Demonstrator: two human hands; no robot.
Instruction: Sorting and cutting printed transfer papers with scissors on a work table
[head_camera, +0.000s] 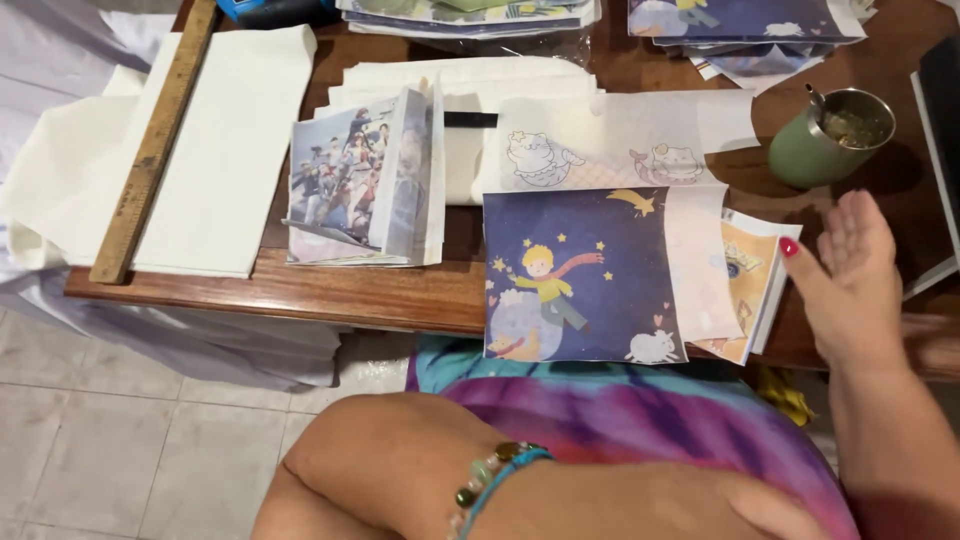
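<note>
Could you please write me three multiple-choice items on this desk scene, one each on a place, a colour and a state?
1. Where does the wooden ruler lie?
A. On the white sheets at the left end of the table
B. Inside the green cup
C. On the floor tiles

2. What is the background colour of the sheet with the blond child?
A. Bright red
B. Dark blue
C. Plain white

3. How is the right hand?
A. Closed on the cup
B. Open, holding nothing
C. Gripping the ruler

Answers: 1 A, it rests along the white sheets. 2 B, starry dark blue surrounds the figure. 3 B, its fingers are spread beside the green cup.
</note>
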